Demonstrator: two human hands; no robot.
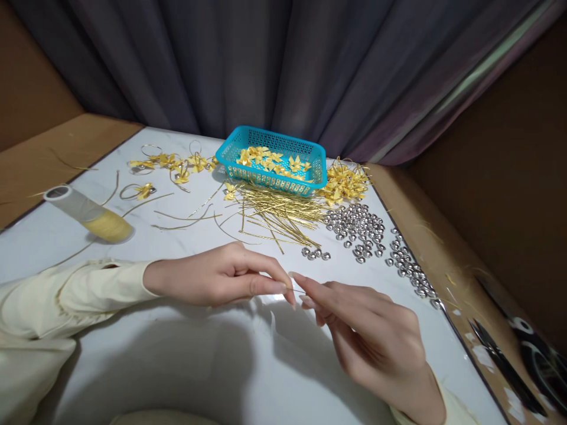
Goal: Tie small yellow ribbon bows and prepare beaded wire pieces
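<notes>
My left hand (217,274) and my right hand (363,330) meet fingertip to fingertip over the white table (177,366). Together they pinch a thin gold strip (297,290), of which only a short bit shows between the fingers. Just beyond the hands lies a loose pile of gold strips (279,215). To its right is a heap of small silver bells (358,227), with a few stray bells (315,254) nearer my fingers.
A blue basket (230,156) holding gold bows stands at the back, with more bows (343,183) heaped at its right and bows on rings (177,165) at its left. A spool of gold ribbon (91,215) lies on the left. Black scissors (505,366) rest past the table's right edge.
</notes>
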